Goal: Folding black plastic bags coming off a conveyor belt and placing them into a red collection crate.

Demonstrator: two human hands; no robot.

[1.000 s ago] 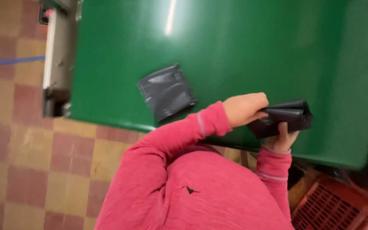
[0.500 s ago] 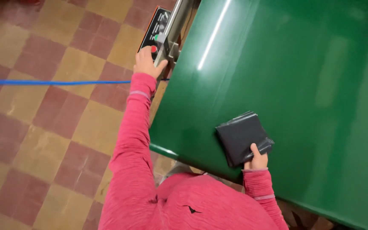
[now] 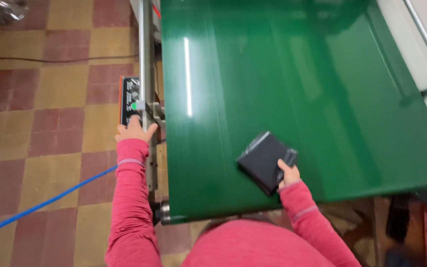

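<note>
While near belt edge [image 3: 213, 210], right hand [image 3: 288, 174] holds packet [image 3: 265, 160]

Single head-worn view, looking steeply down from above wearer's chest. Green conveyor belt [image 3: 297, 99] fills frame close below; checkered floor [image 3: 50, 148] at left, farther down.

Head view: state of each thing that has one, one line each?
Flat black plastic-wrapped package: lying flat on the belt, near its front edge, right hand on its corner.
Glossy green conveyor belt: bare apart from that package; moving or stopped, cannot tell.
Black control panel with a green button: green button visible, left hand at its lower edge.
Left hand: touching the panel.
Right hand: resting on the package.
</note>
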